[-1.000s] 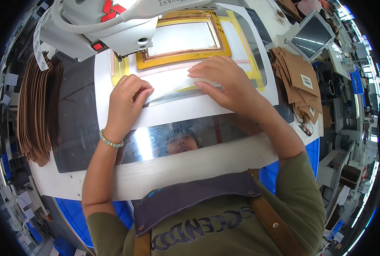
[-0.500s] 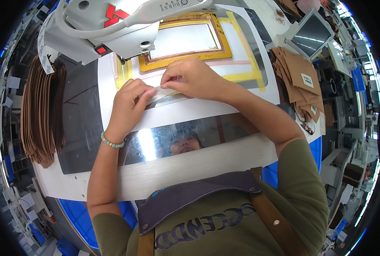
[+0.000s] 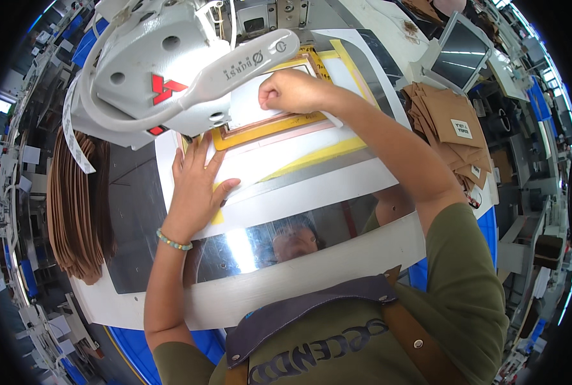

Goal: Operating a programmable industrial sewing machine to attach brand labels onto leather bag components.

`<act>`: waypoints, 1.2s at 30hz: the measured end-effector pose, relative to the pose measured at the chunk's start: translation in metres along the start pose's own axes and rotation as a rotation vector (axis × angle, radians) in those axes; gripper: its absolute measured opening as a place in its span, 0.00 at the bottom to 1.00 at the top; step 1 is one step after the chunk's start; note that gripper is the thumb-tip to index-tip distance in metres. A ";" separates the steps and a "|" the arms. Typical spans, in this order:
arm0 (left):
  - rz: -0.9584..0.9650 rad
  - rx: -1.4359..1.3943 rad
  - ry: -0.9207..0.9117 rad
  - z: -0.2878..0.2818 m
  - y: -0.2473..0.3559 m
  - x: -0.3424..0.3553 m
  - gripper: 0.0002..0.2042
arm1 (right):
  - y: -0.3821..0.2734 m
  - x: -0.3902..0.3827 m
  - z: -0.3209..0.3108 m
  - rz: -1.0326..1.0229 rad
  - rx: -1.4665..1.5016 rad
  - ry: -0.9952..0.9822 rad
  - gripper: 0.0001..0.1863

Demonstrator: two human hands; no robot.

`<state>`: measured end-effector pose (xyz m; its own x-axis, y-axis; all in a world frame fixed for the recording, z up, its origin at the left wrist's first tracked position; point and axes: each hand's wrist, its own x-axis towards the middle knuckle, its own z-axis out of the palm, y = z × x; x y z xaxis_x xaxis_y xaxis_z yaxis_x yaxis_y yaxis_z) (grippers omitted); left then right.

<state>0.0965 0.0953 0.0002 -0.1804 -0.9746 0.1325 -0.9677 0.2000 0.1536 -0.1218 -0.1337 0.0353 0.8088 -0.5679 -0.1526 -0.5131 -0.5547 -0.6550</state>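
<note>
My left hand (image 3: 196,186) lies flat with fingers spread on a white sheet (image 3: 251,206), its fingertips by the near left corner of a yellow-edged rectangular frame (image 3: 238,138). Over the frame's opening, my right hand (image 3: 292,93) is curled with thumb and fingers pressed together. Whatever it may pinch is hidden. A narrow white strip (image 3: 332,119) sticks out beneath the right wrist. Yellow tape (image 3: 318,156) runs along the near side of the template around the frame. The machine head (image 3: 138,77) covers the frame's far left part.
A white lamp arm (image 3: 234,67) reaches over the frame. Brown pieces stand in a stack (image 3: 77,212) at the left; more brown pieces (image 3: 437,115) lie at the right, below a screen (image 3: 459,51). A shiny metal plate (image 3: 267,240) lies nearest me.
My hands have parted from a pinch over a clear strip. The right moved away from me over the frame; the left opened and flattened onto the sheet. The view has shifted.
</note>
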 end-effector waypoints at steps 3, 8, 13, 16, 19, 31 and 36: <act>-0.025 0.009 -0.001 0.005 0.002 0.001 0.37 | -0.004 0.007 0.007 -0.061 0.042 -0.044 0.07; -0.044 0.001 0.007 0.005 0.002 0.001 0.36 | -0.012 0.011 0.014 -0.082 0.082 -0.089 0.06; -0.070 -0.022 -0.007 0.004 0.005 0.003 0.35 | -0.014 0.016 0.024 -0.074 0.093 -0.063 0.06; -0.093 -0.023 0.000 0.003 0.006 0.004 0.35 | -0.007 0.015 0.019 -0.147 0.031 -0.020 0.07; -0.082 -0.014 0.022 0.005 0.006 0.003 0.35 | 0.012 0.010 -0.012 -0.066 0.189 -0.054 0.10; -0.090 0.035 0.010 0.008 0.005 0.003 0.34 | 0.042 -0.043 -0.051 0.027 -0.134 -0.034 0.04; -0.096 -0.017 0.024 0.007 0.006 0.003 0.32 | 0.037 -0.044 -0.050 0.078 -0.123 -0.019 0.04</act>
<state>0.0892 0.0923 -0.0053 -0.0822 -0.9868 0.1392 -0.9771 0.1073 0.1837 -0.1908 -0.1591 0.0546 0.7697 -0.6015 -0.2139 -0.6050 -0.5803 -0.5452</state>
